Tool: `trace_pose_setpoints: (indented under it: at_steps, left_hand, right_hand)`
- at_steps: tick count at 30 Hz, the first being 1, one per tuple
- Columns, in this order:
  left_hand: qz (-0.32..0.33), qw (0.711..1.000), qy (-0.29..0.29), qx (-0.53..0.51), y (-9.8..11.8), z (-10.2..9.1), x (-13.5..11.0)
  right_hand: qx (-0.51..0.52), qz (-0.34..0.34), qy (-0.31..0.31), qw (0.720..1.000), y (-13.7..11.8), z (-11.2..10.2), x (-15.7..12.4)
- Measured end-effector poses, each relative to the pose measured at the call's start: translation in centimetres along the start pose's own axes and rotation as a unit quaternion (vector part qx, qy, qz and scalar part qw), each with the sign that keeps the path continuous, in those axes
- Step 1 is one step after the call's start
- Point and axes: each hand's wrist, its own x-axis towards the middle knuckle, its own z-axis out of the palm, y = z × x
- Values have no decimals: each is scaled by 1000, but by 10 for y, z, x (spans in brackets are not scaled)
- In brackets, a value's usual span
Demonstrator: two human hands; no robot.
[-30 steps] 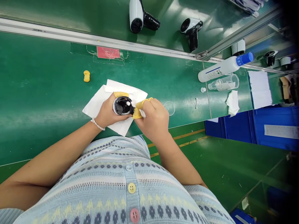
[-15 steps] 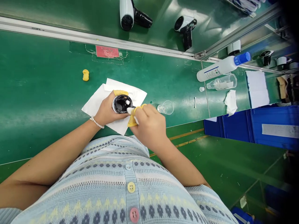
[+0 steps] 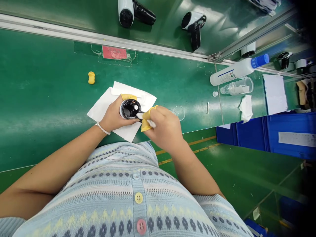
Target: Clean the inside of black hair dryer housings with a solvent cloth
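Note:
My left hand is wrapped round a round black-and-silver part, held above white paper sheets on the green bench. A yellow finger cot covers its fingertip. My right hand, also with yellow finger cots, pinches a small white swab whose tip touches the right rim of the black part.
A loose yellow finger cot lies to the left. A small glass dish sits right of my hand. Farther right are a white bottle with a blue cap, a clear cup, a crumpled wipe and blue bins. Two hair dryers lie on the conveyor behind.
My right hand has shifted the swab along the rim of the black part, from inside it toward its lower right edge. The hair dryers on the conveyor have drifted left.

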Motion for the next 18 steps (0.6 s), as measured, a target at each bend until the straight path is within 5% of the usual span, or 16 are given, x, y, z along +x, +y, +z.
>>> trace_pose_setpoints:
  at_steps: [7,12,18]
  left_hand:
    - [37,999,13,-4,-4,1,0]
    - [23,1000,8,-6,-3,1,0]
    - [36,999,8,-8,-3,0,1]
  right_hand:
    - [159,-22,-151,976,23,-9,19]
    - [127,-65,-248,958,42,-7,28]
    - [239,-60,-126,961,44,-14,23]
